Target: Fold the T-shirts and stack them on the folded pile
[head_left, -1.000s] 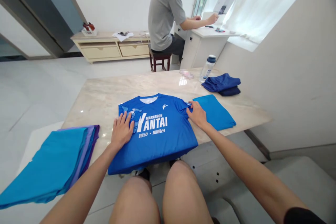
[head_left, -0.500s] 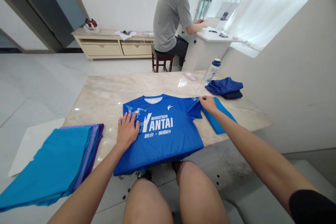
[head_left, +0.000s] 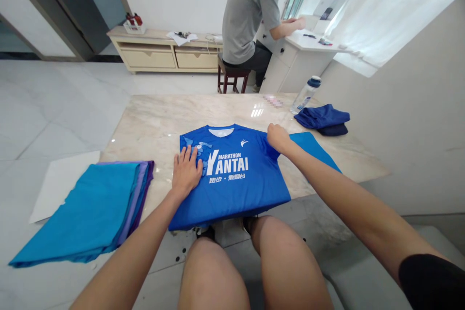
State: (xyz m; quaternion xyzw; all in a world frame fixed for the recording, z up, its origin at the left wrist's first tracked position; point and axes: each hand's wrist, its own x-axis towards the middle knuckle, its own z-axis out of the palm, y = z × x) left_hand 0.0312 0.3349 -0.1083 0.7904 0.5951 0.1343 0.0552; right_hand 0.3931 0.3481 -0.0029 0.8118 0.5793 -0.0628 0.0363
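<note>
A blue T-shirt (head_left: 232, 198) with white "Marathon Yantai" lettering lies front side up on the table, its lower part hanging over the near edge. My left hand (head_left: 187, 169) rests flat on its left side, fingers spread over the light-blue print. At the shirt's right shoulder, my right hand (head_left: 279, 138) is closed on the sleeve, which is bent inward and mostly hidden by the hand. A folded lighter-blue cloth (head_left: 316, 149) lies just right of that hand, partly behind the forearm.
Left on the marble-patterned table (head_left: 152, 111) is a stack of folded blue and purple garments (head_left: 90, 203) beside a white sheet (head_left: 60, 184). At the back right stand a water bottle (head_left: 307, 94) and dark-blue folded clothing (head_left: 321, 117). Another person (head_left: 247, 14) sits at a white desk beyond.
My right hand has drawn the sleeve inward from its outstretched position toward the shirt's body. My left hand keeps its place on the shirt. The whole view has shifted slightly.
</note>
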